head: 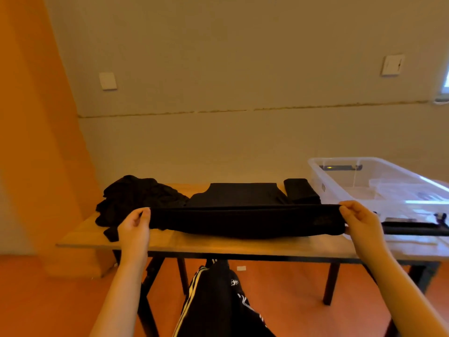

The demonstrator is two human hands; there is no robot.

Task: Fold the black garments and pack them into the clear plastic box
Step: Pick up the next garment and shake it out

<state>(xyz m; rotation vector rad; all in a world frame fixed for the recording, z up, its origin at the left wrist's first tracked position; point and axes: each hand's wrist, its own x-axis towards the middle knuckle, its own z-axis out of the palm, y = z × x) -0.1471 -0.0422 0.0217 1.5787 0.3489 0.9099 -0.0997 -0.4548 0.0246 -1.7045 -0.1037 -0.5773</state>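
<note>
Black garment (pixel 243 222) taut between left hand (pixel 134 226) and right hand (pixel 359 221), each grip pinching one end

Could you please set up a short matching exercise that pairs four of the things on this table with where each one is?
Things:
1. unfolded pile
2. flat folded garment
3. small folded garment
4. stretched garment

Places:
A. held between the left hand and the right hand
B. beside the clear box
C. left end of the table
D. middle, at the back

Pairs: 1-C, 2-D, 3-B, 4-A
</note>
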